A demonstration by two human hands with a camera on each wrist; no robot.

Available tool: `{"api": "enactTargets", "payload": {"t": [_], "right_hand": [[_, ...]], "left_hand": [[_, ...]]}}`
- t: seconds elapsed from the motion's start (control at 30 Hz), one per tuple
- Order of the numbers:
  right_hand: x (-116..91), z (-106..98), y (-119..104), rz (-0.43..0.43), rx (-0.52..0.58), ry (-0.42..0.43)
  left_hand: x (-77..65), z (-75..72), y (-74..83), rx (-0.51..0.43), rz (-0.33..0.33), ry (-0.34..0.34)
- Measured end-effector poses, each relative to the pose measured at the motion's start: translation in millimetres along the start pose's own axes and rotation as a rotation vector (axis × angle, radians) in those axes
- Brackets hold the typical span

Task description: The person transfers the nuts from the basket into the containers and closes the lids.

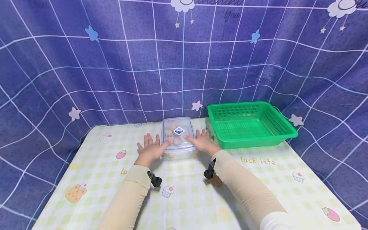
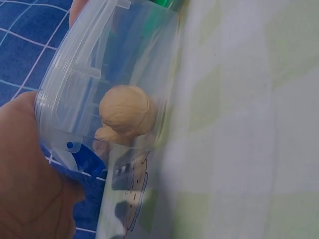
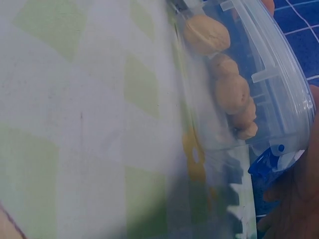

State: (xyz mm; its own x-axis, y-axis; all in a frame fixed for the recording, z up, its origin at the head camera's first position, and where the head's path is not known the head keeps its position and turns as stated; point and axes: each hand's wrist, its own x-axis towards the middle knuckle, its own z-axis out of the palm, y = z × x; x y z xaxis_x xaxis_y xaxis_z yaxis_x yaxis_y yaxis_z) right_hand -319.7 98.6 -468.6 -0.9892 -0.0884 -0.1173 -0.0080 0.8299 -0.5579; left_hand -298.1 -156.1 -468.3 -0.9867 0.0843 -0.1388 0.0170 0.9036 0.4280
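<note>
A clear plastic food container (image 1: pixel 186 127) with its lid on stands at the middle of the table's far side. Through its walls several walnuts (image 3: pixel 232 93) show, one of them a large round walnut (image 2: pixel 125 110) in the left wrist view. My left hand (image 1: pixel 150 150) touches the lid's left edge with the thumb, its other fingers spread outward. On the opposite side my right hand (image 1: pixel 205 143) rests its thumb on the lid, fingers likewise extended. Blue latches (image 2: pixel 87 158) angle outward from the container's sides; in the right wrist view a blue latch (image 3: pixel 266 162) sticks out beneath the hand.
A green plastic basket (image 1: pixel 253 140) stands right of the container, near the right hand. A pale checked cloth (image 1: pixel 184 204) with printed cartoons covers the table. Behind it hangs a blue gridded curtain (image 1: pixel 172 80).
</note>
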Motion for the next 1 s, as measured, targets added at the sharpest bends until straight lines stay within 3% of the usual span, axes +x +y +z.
{"api": "enactTargets", "payload": {"t": [0.33,0.57,0.73,0.83,1.0], "right_hand": [[3,1,8,0.011,0.116,-0.082],[3,2,8,0.017,0.166,-0.089],[2,1,7,0.008,0.200,-0.038],[2,1,6,0.011,0.248,-0.007],[4,3,7,0.015,0.284,0.061]], "left_hand": [[1.6,3.4,-3.8,-0.172,0.010,-0.077],[5.3,10.0,-5.8,-0.290,-0.014,-0.072],[6.5,13.7,-4.8,-0.364,-0.041,-0.032],[8.0,14.4,-2.5,-0.367,-0.047,0.000],[8.8,13.0,1.0,-0.295,-0.062,0.041]]}}
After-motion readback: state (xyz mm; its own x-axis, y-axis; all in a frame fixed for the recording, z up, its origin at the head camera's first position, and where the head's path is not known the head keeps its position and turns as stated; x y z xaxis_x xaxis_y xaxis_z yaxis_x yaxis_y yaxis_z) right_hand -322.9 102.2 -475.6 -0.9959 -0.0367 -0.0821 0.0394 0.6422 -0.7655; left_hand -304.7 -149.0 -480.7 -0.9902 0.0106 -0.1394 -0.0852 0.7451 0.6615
